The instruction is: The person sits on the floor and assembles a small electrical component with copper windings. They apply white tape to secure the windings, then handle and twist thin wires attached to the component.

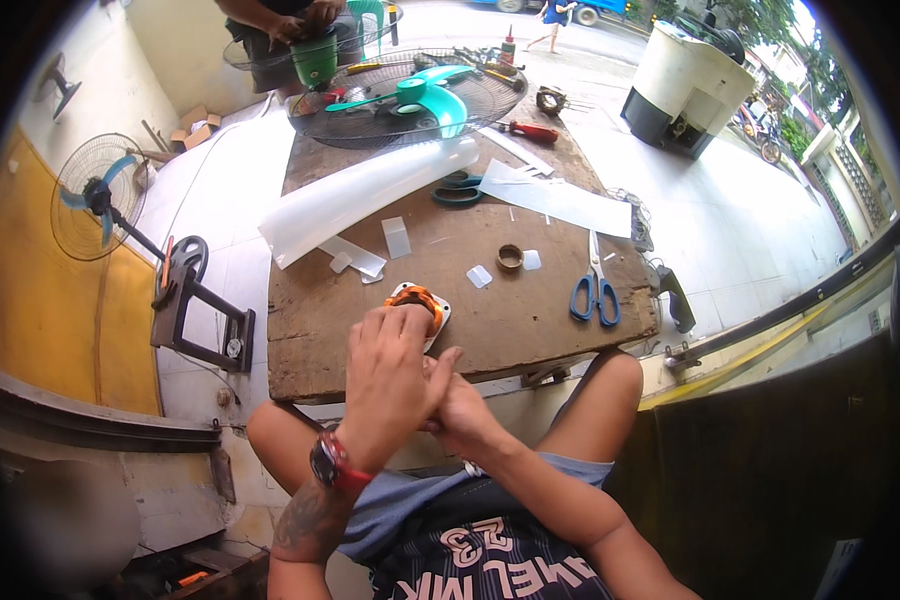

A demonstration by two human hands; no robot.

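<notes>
At the near edge of the workbench, my left hand (393,358) closes its fingers over a fan motor stator (417,296). Orange windings and a pale metal corner plate with holes show beyond the fingertips; the rest is covered by the hand. My right hand (465,412) is just below and to the right, close against the left. Its fingers are curled and partly hidden, so what they hold cannot be seen. Beyond the stator lie small cut pieces of white film (396,237) and a brown tape roll (510,258). Blue-handled scissors (595,296) rest to the right.
A rolled white plastic sheet (370,200) and a flat white sheet (560,200) lie across the wooden bench (320,325). Farther back are a fan grille with green blades (425,95) and a red-handled screwdriver (532,132). Another person's hands (305,22) hold a green pot.
</notes>
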